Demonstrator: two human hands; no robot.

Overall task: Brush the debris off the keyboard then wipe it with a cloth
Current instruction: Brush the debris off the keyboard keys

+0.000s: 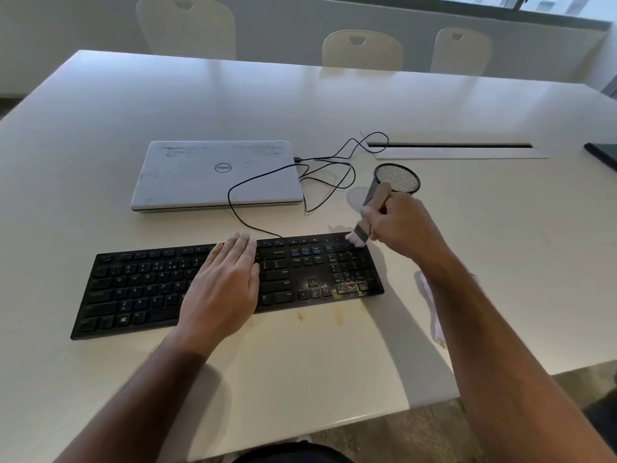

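A black keyboard [140,289] lies across the white table [300,362]. My left hand [223,285] lies flat on its middle keys, fingers straight. My right hand [400,228] grips a small brush [364,228] with a wooden handle; its pale bristles touch the keyboard's far right corner above the number pad. Tan debris [350,289] is heaped along the near edge of the number pad and arrow keys. A pale pink cloth [434,315] lies on the table right of the keyboard, partly hidden under my right forearm.
A closed white laptop [217,175] lies behind the keyboard, with a black cable [320,175] looping beside it. A black mesh pen cup [397,178] stands behind my right hand. A cable slot [450,146] sits further back. Chairs line the far side. The table edge runs at near right.
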